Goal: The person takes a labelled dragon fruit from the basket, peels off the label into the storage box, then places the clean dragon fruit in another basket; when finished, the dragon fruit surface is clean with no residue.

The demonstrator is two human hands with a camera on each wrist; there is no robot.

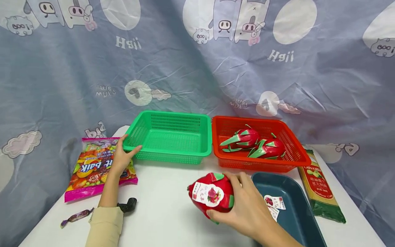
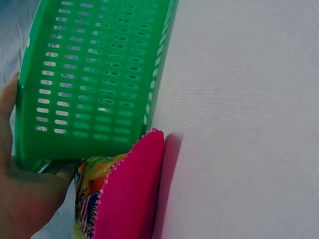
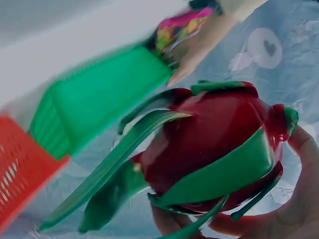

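My right hand [image 1: 245,206] grips a red dragon fruit [image 1: 202,183] with green leaf tips, held over the table's middle. A white sticker [image 1: 208,194] with a fruit picture is on its side. The right wrist view shows the long green scales of the dragon fruit [image 3: 214,144] and fingers around its underside. At the near left corner of the green basket [image 1: 172,156], my left hand [image 1: 122,156] holds the rim, thumb over the edge. In the left wrist view, that hand [image 2: 30,199] is at the slotted wall of the basket [image 2: 94,94]. Nothing lies in the green basket.
A red basket [image 1: 259,165] with two dragon fruits [image 1: 247,137] stands right of the green one. A dark blue tray [image 1: 296,206] holds stickers [image 1: 275,202]. A pasta bag [image 1: 321,187] lies far right; a candy bag [image 1: 95,168] and a wrapped candy [image 1: 78,216] lie left.
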